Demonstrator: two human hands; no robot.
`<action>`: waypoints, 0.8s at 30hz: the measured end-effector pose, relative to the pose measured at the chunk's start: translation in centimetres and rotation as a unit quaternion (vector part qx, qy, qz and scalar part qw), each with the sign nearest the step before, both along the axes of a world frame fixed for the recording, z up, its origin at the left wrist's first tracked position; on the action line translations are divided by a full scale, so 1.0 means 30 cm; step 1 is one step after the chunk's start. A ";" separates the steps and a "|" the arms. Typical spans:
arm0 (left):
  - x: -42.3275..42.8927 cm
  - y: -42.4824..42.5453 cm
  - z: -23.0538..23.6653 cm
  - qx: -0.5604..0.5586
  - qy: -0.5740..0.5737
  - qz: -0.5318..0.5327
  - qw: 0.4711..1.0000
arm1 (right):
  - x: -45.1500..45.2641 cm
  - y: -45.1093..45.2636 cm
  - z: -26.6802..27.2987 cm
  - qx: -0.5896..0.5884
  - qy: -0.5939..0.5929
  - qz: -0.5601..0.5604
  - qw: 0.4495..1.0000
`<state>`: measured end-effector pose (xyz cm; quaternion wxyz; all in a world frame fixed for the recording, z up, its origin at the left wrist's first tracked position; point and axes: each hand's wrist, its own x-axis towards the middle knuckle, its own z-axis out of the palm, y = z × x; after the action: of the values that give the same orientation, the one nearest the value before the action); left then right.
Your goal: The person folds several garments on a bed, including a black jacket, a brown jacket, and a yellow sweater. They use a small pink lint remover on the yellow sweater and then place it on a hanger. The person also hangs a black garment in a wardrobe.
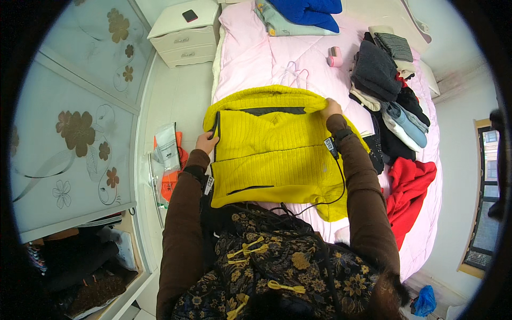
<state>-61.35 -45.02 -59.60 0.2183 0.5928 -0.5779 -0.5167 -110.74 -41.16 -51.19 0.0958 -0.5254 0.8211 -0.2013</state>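
A yellow ribbed jacket (276,160) with dark edging lies spread across the near part of the bed, its collar end away from me. My left hand (207,142) pinches the dark-edged front border on the left side. At the upper right of the garment, my right hand (331,109) grips the yellow fabric by the collar. A dark lining strip (276,111) shows inside the neck opening. Just beyond the collar, pale clothes hangers (295,74) rest on the pink quilt (248,52).
Folded clothes (376,72) are piled on the bed's right, with a red garment (410,192) nearer me. A pink-and-white device (335,57) and a blue folded item (306,12) lie farther back. Left are a nightstand (186,36), plastic packaging (167,148) and a wardrobe (76,136).
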 end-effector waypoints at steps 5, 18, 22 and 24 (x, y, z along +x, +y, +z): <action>0.012 -0.036 0.158 -0.339 -0.176 -0.011 0.924 | -0.176 -0.134 0.121 -0.265 -0.067 -0.161 0.948; 0.049 -0.038 0.281 -0.332 -0.556 -0.288 0.705 | -0.516 0.149 0.011 -0.115 -0.182 0.000 0.976; 0.140 0.076 0.125 -0.095 -0.512 -0.333 0.786 | -0.452 0.311 -0.153 -0.041 -0.044 -0.086 0.994; 0.152 0.139 0.060 -0.082 -0.354 -0.287 0.886 | -0.382 0.368 -0.164 -0.073 -0.006 -0.076 0.994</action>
<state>-56.80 -40.86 -57.80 -0.1106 0.5246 -0.8021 -0.2631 -122.19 -30.12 -56.12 0.0470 -0.4655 0.8414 -0.2703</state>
